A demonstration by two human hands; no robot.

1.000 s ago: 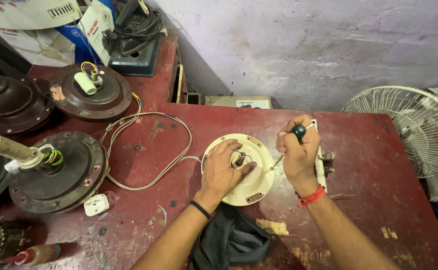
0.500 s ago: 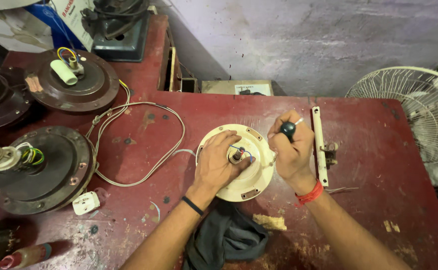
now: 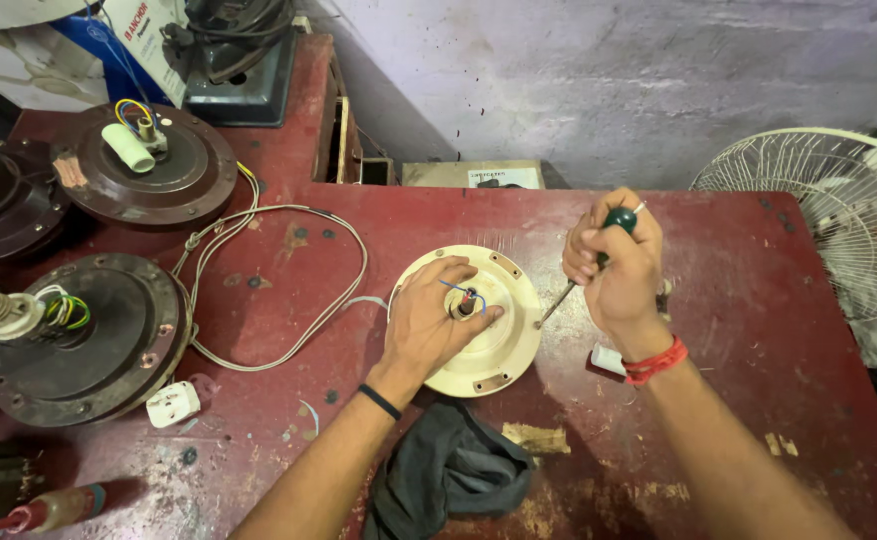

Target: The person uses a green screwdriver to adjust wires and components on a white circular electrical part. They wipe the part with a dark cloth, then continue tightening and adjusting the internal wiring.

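Seen from the head camera, looking down on a worn, dark-red workbench (image 3: pixel 739 330) against a grey wall: a round, cream-coloured ceiling-fan motor housing (image 3: pixel 494 345) lies flat near the middle of the bench. The left hand (image 3: pixel 429 325) rests palm-down on its left half, fingers spread slightly apart and pressing on the cream cover, the fingertips just beside the short central shaft with its blue and red wires (image 3: pixel 467 298). The right hand (image 3: pixel 614 265) is clenched around the green-handled screwdriver (image 3: pixel 589 265), fingers wrapped tight on the handle; the metal blade slants down and left to the housing's right rim. A red thread band circles the right wrist, a black band the left.

A crumpled dark grey cloth (image 3: pixel 454 470) lies at the bench's near edge, just below the housing. A pale looped cable (image 3: pixel 289 290) trails left from the housing toward a white plug (image 3: pixel 173 404). Two dark brown round fan motors (image 3: pixel 94 335) sit on the left, one nearer and one farther back. A white wire-cage table fan (image 3: pixel 839 225) stands at the right edge.
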